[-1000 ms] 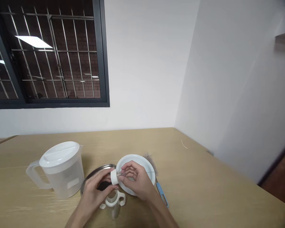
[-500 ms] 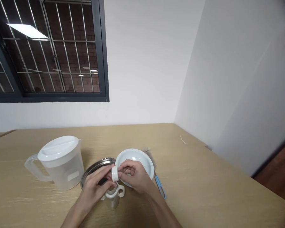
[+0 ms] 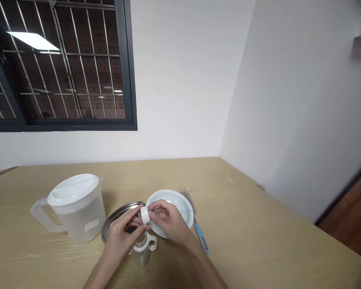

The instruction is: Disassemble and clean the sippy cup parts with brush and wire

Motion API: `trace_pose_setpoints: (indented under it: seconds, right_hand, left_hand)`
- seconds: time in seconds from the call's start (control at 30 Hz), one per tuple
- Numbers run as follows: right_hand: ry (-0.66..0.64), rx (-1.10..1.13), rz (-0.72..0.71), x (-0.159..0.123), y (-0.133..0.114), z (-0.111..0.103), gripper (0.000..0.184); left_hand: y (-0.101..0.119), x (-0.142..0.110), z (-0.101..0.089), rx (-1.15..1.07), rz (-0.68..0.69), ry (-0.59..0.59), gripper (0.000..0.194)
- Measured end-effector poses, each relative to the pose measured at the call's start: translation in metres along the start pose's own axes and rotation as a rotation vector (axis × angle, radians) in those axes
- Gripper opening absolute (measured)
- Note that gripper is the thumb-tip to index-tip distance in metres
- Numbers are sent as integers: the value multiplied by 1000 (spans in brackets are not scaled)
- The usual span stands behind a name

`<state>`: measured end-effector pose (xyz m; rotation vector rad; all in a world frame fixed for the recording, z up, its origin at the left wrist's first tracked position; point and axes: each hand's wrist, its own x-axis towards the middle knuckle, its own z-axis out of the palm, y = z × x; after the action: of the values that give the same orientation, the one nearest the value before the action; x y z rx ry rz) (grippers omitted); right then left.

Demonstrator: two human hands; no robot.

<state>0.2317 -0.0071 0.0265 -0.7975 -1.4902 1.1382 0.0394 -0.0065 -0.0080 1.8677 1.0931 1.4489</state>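
A small white ring-shaped cap (image 3: 145, 215) is held up between both hands, over the table. My left hand (image 3: 120, 237) curves around its left side, with index fingertip and thumb at its edge. From the other side, the fingertips of my right hand (image 3: 170, 222) pinch it. Just below stands a clear bottle (image 3: 144, 257), upright, with a white two-handled collar (image 3: 152, 242) around its top and an open mouth. Behind my left hand lies a round steel dish (image 3: 108, 224), partly hidden. A white bowl (image 3: 188, 204) sits behind my right hand.
A translucent lidded pitcher (image 3: 81, 216) stands at the left. Right of the bowl lies a bottle brush with a blue handle (image 3: 201, 237). A thin white strand (image 3: 230, 178) is farther back on the wooden table (image 3: 258, 241), near the wall.
The white cap has tilted and risen slightly, and the fingers of my right hand have moved onto its edge. Both hands stay above the bottle. The view has shifted a little.
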Motion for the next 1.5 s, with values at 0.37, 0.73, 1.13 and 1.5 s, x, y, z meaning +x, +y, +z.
trace_pose_setpoints:
  seconds: [0.37,0.73,1.13,1.5]
  right_hand:
    - [93,132,67,6,8,-4,32]
    - [453,-570,3,15,36,-55,17]
    - [475,-919,-61,12,40,-66,32]
    - [328,-1193,-139,11,64,-67,43]
  left_hand:
    - [-1,0,6,14,57,32,60]
    - [-5,4,-6,277,136,62,40]
    - [3,-2,-31,341,178,-181,37]
    - [22,-5,-37,329,-157,-514,63]
